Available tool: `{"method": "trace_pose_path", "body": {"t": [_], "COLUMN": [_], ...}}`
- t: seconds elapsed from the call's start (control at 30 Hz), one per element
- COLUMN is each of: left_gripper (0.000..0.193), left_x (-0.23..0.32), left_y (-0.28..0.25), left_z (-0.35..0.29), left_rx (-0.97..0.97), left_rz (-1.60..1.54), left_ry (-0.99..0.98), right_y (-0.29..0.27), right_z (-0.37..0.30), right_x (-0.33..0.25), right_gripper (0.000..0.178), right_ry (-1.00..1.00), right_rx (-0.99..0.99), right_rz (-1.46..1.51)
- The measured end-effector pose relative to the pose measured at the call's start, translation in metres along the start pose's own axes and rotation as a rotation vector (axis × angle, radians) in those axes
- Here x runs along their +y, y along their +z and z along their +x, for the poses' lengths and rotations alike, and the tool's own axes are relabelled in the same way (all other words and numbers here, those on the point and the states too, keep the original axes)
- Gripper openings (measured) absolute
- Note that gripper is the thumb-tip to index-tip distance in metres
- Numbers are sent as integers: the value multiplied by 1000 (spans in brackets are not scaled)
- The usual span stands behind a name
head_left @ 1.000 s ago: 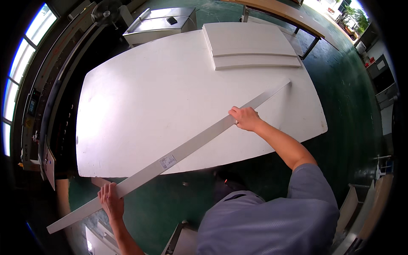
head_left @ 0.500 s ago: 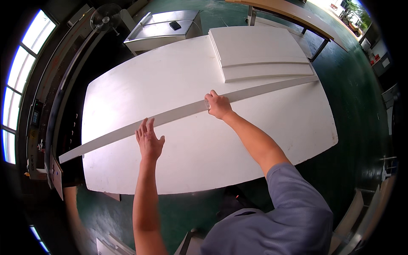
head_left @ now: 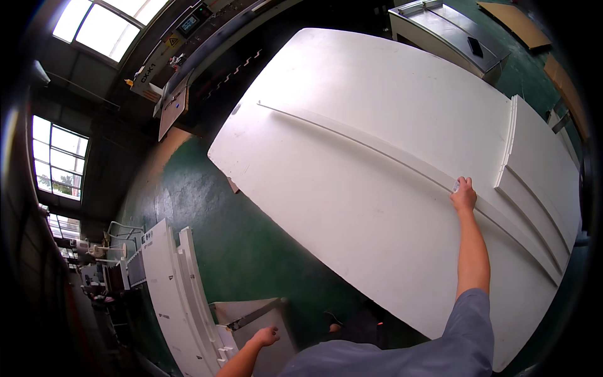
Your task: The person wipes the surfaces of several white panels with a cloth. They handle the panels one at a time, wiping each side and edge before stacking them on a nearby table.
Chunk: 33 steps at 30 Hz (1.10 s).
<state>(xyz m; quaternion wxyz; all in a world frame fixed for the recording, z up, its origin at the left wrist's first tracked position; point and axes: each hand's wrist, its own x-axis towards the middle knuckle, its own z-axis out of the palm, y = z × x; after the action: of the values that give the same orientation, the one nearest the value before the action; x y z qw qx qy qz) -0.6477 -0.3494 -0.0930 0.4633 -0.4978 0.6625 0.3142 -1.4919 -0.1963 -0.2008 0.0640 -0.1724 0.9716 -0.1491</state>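
A long, narrow white strip lies aslant over the large white table top. A dark shadow runs under its left part, so that part looks slightly raised. My right hand is closed around the strip, right of its middle. Between thumb and fingers shows a small clear piece, whose kind I cannot make out. My left hand is off the table at the lower left, its fingers loosely curled and nothing visible in them. It is nearest a pale box-like stand with a dark bar across it.
Stacked white panels lie on the table's right end. Long white boards stand on the green floor at lower left. A dark machine with a small screen is beyond the table's left end. A phone rests on a metal cabinet at the back.
The view has swung left. My left hand has come away from the strip and the table to the lower left, and its fingers have curled. My right hand still grips the strip.
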Motion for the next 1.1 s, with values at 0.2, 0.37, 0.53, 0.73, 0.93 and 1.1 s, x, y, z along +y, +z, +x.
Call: {"method": "trace_pose_path", "body": {"t": [0.2,0.37,0.53,0.73,0.93,1.1], "left_gripper": [55,57,48,49,55,53], "left_x": [-31,5,71,36,-66,-253], "left_y": [70,101,70,118,244,388], "left_z": [-30,-31,-65,-122,-194,-223], "left_rx": [-15,77,250,504,1026,1386], "left_rz": [-376,-543,-708,-1041,-1007,-828], "left_ry": [-134,-43,67,93,-391,-901], "right_y": [54,94,137,137,69,77], "right_z": [44,28,-168,-483,-611,-726], "right_x": [5,-70,-187,-308,-401,-532], "right_gripper": [65,48,38,61,62,57], "right_ry": [-101,123,378,704,154,-1418], "right_rx": [128,-137,-1044,-2111,-2154,-1080], "right_rz": [129,1084,1566,1222,801,1039]}}
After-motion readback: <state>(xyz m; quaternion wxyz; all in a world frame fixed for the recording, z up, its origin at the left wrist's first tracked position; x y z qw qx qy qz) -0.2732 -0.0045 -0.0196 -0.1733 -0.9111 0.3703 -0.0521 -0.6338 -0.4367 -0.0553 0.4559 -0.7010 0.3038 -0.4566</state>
